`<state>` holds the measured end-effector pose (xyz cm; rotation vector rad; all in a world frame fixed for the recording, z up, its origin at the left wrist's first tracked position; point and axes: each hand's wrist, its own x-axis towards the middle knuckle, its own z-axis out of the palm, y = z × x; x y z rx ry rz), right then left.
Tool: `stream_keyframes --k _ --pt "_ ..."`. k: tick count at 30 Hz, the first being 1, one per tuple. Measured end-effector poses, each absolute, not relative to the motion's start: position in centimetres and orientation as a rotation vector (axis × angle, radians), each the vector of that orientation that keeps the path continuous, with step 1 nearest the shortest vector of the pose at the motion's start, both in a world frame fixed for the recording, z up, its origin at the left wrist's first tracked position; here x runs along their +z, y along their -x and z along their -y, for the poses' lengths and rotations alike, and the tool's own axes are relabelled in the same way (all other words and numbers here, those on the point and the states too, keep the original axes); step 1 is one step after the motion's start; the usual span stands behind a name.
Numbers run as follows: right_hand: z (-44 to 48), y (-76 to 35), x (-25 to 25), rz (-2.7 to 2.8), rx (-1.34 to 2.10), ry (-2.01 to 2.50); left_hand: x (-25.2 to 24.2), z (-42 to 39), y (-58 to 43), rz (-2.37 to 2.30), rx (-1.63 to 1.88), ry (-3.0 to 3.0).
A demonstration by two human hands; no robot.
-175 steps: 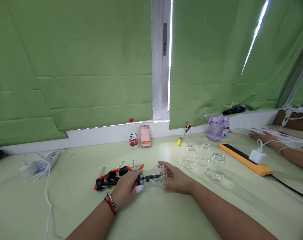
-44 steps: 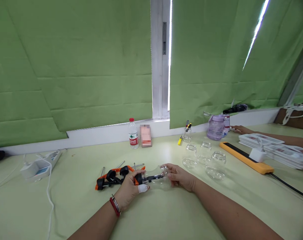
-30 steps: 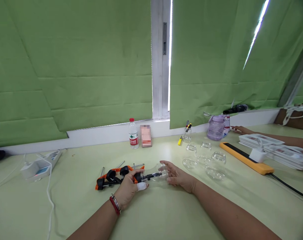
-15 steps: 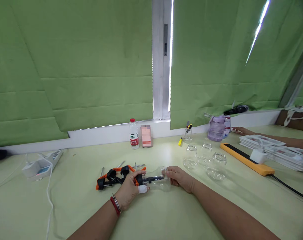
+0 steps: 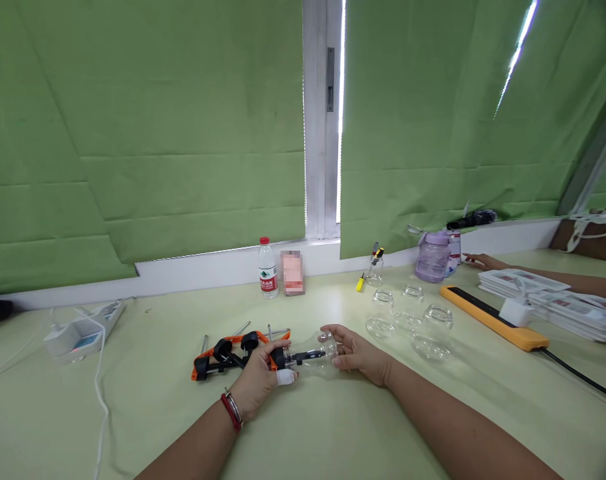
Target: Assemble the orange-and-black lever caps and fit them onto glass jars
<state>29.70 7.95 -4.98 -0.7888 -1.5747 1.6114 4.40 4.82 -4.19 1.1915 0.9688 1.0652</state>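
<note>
On the pale green, matte tabletop [image 5: 333, 433], a small clear glass jar [image 5: 317, 352] lies on its side, rounded and glossy, its mouth turned to the person's left. A black-handled tool [image 5: 281, 359] meets that mouth, and its thin dark shaft shows through the glass. The left hand [image 5: 259, 381], with a white bandage round the thumb and a red band at the wrist, is clenched around the tool's black handle. The right hand [image 5: 357, 350] grasps the jar's far end, fingers curled over the top of the glass, so the jar spans the gap between both hands. Just behind the left hand lies an orange and black clamp set [image 5: 223, 355] with a few thin metal pins [image 5: 240, 329] beside it, touching the knuckles' side. Right of the right hand, near but apart, stand three empty clear glass jars [image 5: 433, 327]. Farther back are a red-capped water bottle [image 5: 266, 277], a yellow screwdriver [image 5: 360, 282] and a lilac jug [image 5: 431, 257]. A flat orange power strip [image 5: 483, 313] runs toward a co-worker's hand [image 5: 480, 259].
</note>
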Motion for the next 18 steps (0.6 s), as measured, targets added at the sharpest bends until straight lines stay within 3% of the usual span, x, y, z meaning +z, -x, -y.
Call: stream_keyframes --k 11,18 --pt "-8.21 -29.15 -4.94 1.681 1.503 0.908 -3.9 -4.67 -4.58 -0.957 1.059 -1.155" --pt "-7.74 -29.55 -4.77 1.577 1.609 0.768 -3.98 -4.8 -4.51 -0.958 1.036 -1.185"
